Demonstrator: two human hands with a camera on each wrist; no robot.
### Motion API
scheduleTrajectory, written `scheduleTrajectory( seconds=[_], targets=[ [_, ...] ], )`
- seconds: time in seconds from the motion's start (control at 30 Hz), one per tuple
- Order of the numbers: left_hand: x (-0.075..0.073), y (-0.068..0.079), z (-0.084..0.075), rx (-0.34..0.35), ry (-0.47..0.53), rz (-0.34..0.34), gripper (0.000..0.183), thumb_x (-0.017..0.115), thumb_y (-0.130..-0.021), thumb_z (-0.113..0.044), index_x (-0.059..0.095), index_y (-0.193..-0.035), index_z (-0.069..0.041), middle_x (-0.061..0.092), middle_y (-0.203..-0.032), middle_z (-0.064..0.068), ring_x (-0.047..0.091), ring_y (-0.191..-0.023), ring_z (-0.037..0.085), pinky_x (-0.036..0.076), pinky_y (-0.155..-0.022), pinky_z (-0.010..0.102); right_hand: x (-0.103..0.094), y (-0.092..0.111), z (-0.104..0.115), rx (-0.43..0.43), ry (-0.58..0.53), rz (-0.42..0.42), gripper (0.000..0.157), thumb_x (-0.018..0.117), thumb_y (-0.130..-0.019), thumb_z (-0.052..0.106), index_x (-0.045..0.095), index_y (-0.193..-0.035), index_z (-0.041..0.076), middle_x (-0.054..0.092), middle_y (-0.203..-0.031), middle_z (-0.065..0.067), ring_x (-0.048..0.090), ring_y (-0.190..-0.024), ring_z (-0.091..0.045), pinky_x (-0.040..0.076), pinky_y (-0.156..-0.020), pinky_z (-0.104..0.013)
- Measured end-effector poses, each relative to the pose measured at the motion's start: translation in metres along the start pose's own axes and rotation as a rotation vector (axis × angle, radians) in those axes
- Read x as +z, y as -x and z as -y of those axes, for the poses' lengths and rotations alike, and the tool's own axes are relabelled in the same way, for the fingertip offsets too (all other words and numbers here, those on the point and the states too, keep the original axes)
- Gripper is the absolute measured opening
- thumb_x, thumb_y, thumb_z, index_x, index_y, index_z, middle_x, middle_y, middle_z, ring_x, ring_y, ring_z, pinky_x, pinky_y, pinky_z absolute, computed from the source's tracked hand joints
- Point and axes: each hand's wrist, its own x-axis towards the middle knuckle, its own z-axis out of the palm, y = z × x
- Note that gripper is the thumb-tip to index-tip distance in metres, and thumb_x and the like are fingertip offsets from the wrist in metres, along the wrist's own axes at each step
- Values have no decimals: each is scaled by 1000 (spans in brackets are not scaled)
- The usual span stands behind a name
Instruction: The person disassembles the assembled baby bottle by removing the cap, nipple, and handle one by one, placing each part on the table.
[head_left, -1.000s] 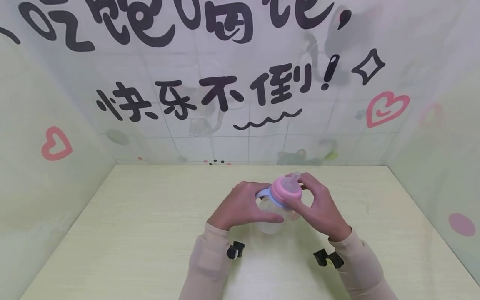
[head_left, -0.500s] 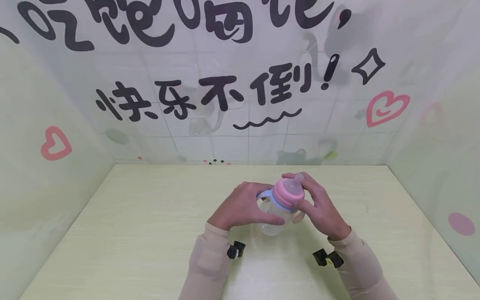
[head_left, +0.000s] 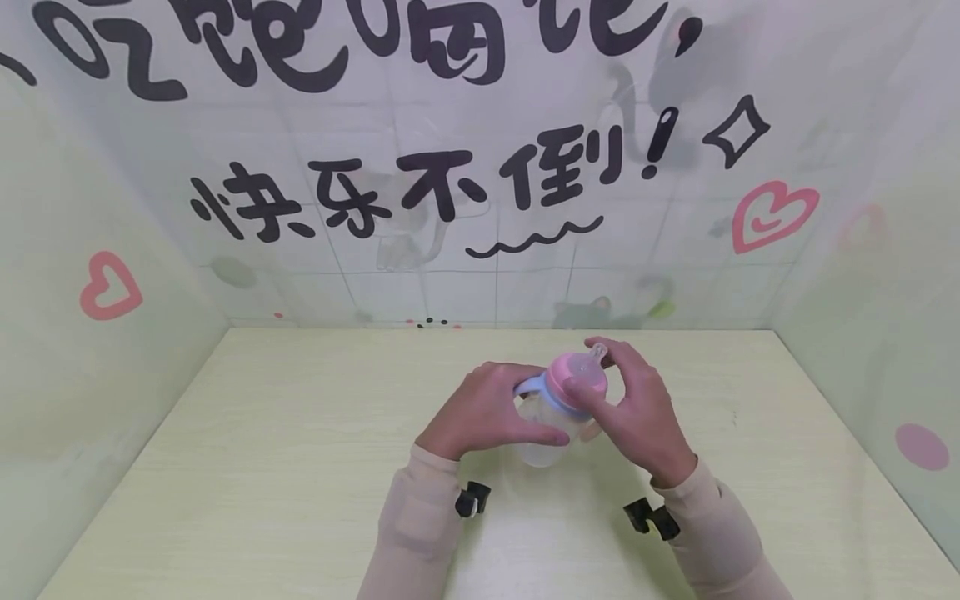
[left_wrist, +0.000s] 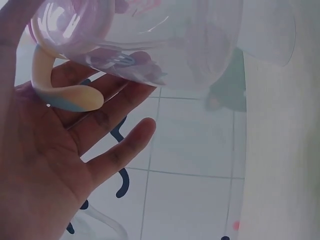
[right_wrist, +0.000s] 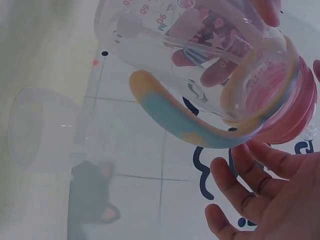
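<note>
In the head view a clear baby bottle (head_left: 536, 454), tilted, is held over the table. It has a pink screw collar (head_left: 561, 372), a clear teat (head_left: 597, 353) and curved blue-and-yellow handles (right_wrist: 175, 117). My left hand (head_left: 480, 412) grips the bottle's body, thumb across the near side and fingers behind. At the collar, my right hand (head_left: 648, 417) has its thumb on the near side; its index finger reaches round the far side by the teat. The right wrist view shows its other fingers loosely bent beside the collar. Printed marks show on the bottle (right_wrist: 150, 30).
A clear, cup-shaped cover (right_wrist: 45, 130) stands on the pale tabletop (head_left: 300, 467) beyond the bottle, hidden in the head view. Printed sheets (head_left: 480, 292) wall the table at the back and both sides. A small black clip-like piece (head_left: 472, 500) is at each sleeve.
My right hand has shifted round the collar: its thumb has moved left across the pink ring and its fingers farther right behind. The left hand keeps its hold, and the bottle has wobbled slightly.
</note>
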Motion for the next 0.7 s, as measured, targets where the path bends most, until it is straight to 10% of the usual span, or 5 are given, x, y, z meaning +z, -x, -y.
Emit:
scheduleTrajectory(
  seconds=[0.27,0.7],
  targets=[
    [-1,1,-2,-30,-85,-25,44,75,-60,-60,64,-94,-33,59,-75,-20,54,-63,2,45,-54,23,4,1,-1,64,65,-67,37,74,-74,44,58,-95,18,57,-83,5,52,-79,-10,39,-67,-34],
    [-2,0,0,-18,-53,-12,46,75,-61,-60,64,-97,-33,59,-77,-22,60,-68,12,46,-57,24,-4,1,26,-47,-29,37,31,72,-80,19,58,-107,10,60,-98,1,53,-90,-13,43,-79,-33]
  ],
)
